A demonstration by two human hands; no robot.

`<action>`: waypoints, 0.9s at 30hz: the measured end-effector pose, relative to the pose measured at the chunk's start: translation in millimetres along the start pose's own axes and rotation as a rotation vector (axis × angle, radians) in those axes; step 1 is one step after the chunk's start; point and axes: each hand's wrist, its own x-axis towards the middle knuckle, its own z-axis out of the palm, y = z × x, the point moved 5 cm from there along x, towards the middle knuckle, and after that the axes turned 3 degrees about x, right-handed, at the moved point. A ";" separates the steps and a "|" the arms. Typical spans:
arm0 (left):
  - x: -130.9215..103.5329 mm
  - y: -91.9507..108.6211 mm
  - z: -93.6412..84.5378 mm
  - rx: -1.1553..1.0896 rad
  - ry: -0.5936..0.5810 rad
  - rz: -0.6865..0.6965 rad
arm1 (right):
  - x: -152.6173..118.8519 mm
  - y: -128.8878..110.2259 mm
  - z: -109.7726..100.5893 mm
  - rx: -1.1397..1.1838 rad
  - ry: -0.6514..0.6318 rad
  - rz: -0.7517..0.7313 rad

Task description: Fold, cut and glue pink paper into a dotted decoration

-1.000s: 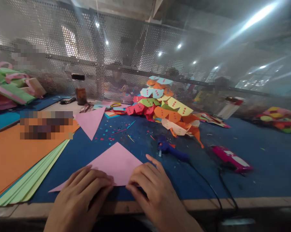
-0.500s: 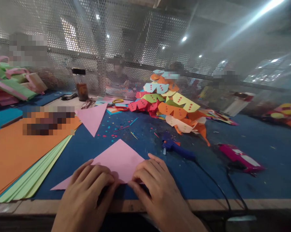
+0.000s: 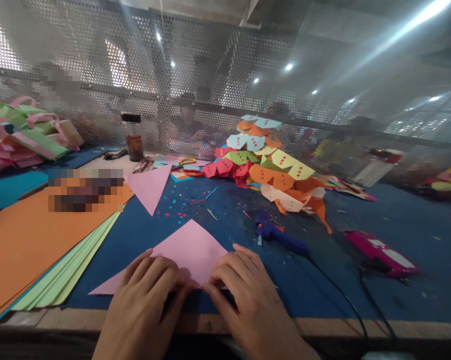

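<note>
Pink paper could slide and crease crooked, since both hands' fingers only press it flat on the bench.

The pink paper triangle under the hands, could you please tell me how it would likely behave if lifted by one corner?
The pink triangle looks thin and flat, so it would probably droop. It seems very light and could slide on the blue table. Both the left hand and right hand press it, suggesting it creases easily.

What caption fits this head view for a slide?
Both hands, left hand and right hand, press a pink paper triangle on the blue table beside a glue gun.
</note>
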 end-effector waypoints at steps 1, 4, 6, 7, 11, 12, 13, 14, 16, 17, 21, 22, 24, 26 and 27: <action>-0.1 0.0 0.1 -0.001 0.005 0.001 | 0.2 -0.1 0.4 0.005 -0.002 0.002; -0.4 0.0 1.2 -0.008 0.011 0.002 | 1.2 -1.1 1.8 0.013 -0.015 0.004; -0.6 0.0 2.6 -0.018 0.003 -0.003 | 2.1 -1.7 2.9 0.009 -0.023 0.006; -0.6 0.2 3.3 -0.025 -0.002 -0.002 | 2.5 -1.8 3.3 0.008 -0.023 0.007; -0.6 1.1 5.0 -0.039 -0.014 -0.002 | 3.0 -0.9 4.7 0.017 -0.017 0.013; -0.6 1.1 5.1 -0.039 -0.015 -0.004 | 3.0 -0.7 4.8 0.018 -0.015 0.012; -0.6 1.0 5.1 -0.040 -0.016 -0.007 | 3.0 -0.6 4.8 0.018 -0.012 0.011; -0.6 0.8 5.0 -0.042 -0.015 -0.011 | 3.1 -0.5 4.7 0.018 -0.009 0.011; -0.8 0.3 4.9 -0.046 -0.017 -0.022 | 3.4 -0.5 4.5 0.017 -0.010 0.014; -0.9 0.3 4.9 -0.048 -0.018 -0.025 | 3.6 -0.5 4.7 0.018 -0.015 0.018; -0.3 1.4 4.5 -0.053 -0.019 -0.025 | 4.3 -0.7 5.2 0.020 -0.030 0.038; 0.1 1.8 4.2 -0.055 -0.014 -0.025 | 4.4 -0.9 5.0 0.019 -0.028 0.042; 1.1 2.4 4.0 -0.059 -0.009 -0.026 | 4.5 -1.3 4.6 0.020 -0.027 0.045; 1.8 2.7 4.0 -0.059 -0.006 -0.024 | 4.6 -1.9 4.2 0.022 -0.029 0.046; 2.0 2.8 4.2 -0.058 -0.007 -0.022 | 4.6 -2.1 4.1 0.020 -0.032 0.048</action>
